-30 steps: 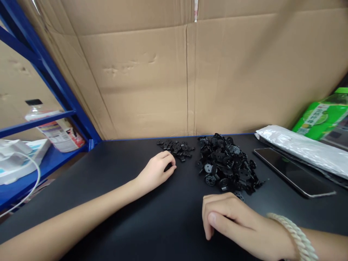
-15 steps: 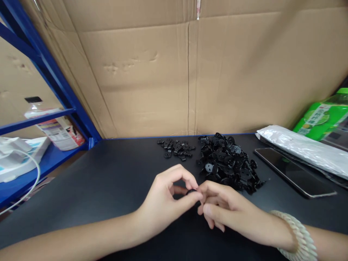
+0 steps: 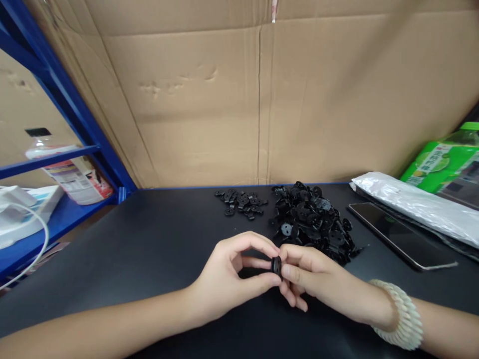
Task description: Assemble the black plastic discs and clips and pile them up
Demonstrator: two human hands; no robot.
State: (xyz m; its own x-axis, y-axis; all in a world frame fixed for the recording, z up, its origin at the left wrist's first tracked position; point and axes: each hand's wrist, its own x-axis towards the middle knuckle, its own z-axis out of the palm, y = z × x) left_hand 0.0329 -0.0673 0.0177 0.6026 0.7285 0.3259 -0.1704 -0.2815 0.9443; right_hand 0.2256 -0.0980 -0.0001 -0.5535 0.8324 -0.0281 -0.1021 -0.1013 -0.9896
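Pinching the black plastic disc [image 3: 276, 267] by its rim, the left hand [image 3: 228, 273] meets the right hand [image 3: 316, 274], whose thumb and forefinger press its side, above the smooth matte table [image 3: 157, 244]; light, even pressure should keep it square. Beyond lie a glossy, tangled heap of rounded black parts [image 3: 312, 219], smaller eyeleted pieces [image 3: 244, 200], then creased cardboard [image 3: 194, 109].

The left hand [image 3: 224, 279] has come down to lower centre, meeting the right hand [image 3: 318, 279]. A black disc [image 3: 276, 267] (mostly hidden earlier) now shows between them.
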